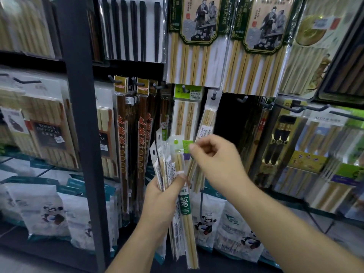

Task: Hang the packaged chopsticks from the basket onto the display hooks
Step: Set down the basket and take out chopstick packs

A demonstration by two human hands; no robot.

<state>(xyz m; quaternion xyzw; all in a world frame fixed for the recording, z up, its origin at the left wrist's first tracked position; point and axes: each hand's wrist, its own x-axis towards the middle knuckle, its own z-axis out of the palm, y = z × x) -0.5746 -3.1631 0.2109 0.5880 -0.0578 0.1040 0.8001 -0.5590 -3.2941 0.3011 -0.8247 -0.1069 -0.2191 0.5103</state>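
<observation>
My left hand [163, 196] grips a fanned bundle of several slim chopstick packs [167, 166], held upright in front of the display. My right hand [212, 154] pinches the green-tabbed top of one pack [186, 145] at the right side of the bundle. Just above, a like pack [206, 119] hangs tilted on a display hook [213, 95]. Left of it another pack [186, 119] with a green header hangs on its own hook. A bare hook [243, 99] sticks out to the right. The basket is out of view.
Large bamboo chopstick cards [197, 56] hang above. Long dark chopstick packs [123, 134] hang to the left beside a dark shelf post [78, 95]. Panda-printed bags [49, 209] line the bottom shelf. More packs [315, 146] fill the hooks at right.
</observation>
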